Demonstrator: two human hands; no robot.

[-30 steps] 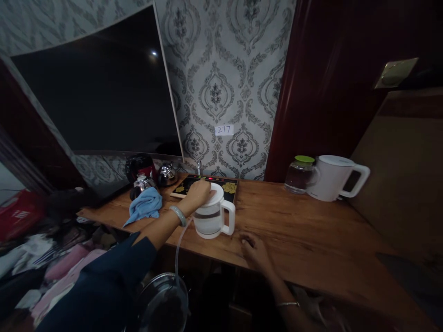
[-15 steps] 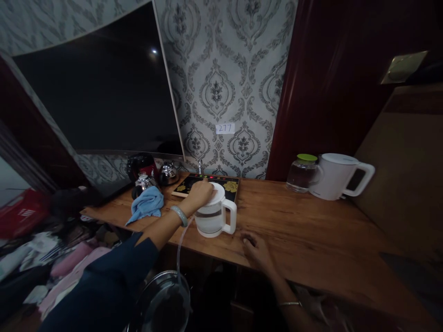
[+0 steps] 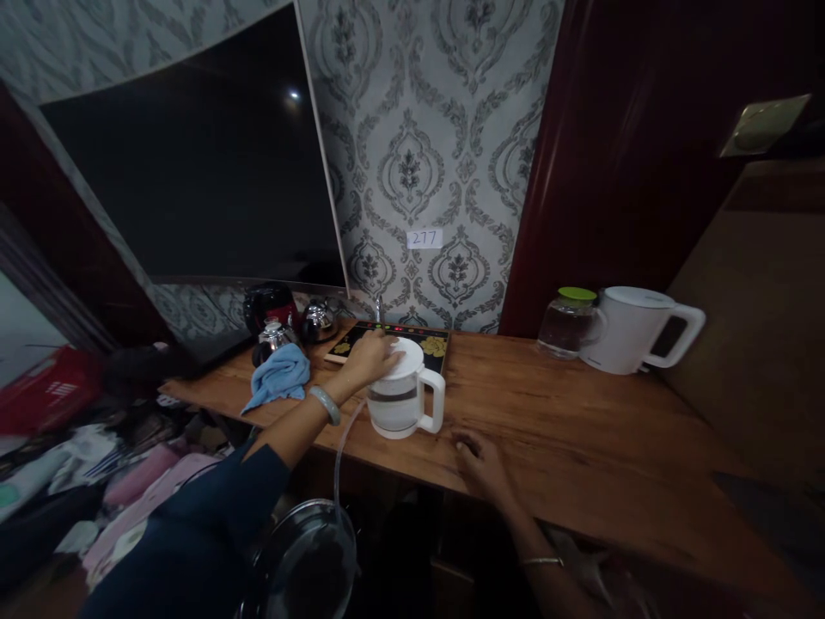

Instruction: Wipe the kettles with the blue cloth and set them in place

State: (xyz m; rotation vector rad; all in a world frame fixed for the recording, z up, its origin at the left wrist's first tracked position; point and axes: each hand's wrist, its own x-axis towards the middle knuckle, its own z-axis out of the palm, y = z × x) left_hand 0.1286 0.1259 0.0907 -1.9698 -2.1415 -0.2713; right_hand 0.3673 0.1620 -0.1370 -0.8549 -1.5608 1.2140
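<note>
A glass pot (image 3: 393, 408) with a white lid (image 3: 407, 365) and a white handle stands near the table's front edge, partly filled with clear liquid. My left hand (image 3: 369, 359) lies over the left side of the lid, thumb and fingers apart; part of its contact is hidden. To the right of the handle, my right hand (image 3: 483, 468) rests on the wooden table (image 3: 516, 395), loosely curled, thumb apart from the fingers, with nothing visible in it. A clear tube (image 3: 338, 464) runs from beside the pot down to a metal-rimmed basin (image 3: 315, 559).
Behind the pot lies a black tea stove panel (image 3: 436, 346) with gold flowers and a small faucet (image 3: 380, 307). A blue cloth (image 3: 280, 374) and metal kettles (image 3: 320, 320) are at left. A white electric kettle (image 3: 619, 331) and a lime-lidded jug (image 3: 560, 328) stand at right.
My left hand has shifted slightly left on the lid and its fingers have loosened, showing more of the lid. My right hand stays in place. The view has moved slightly.
</note>
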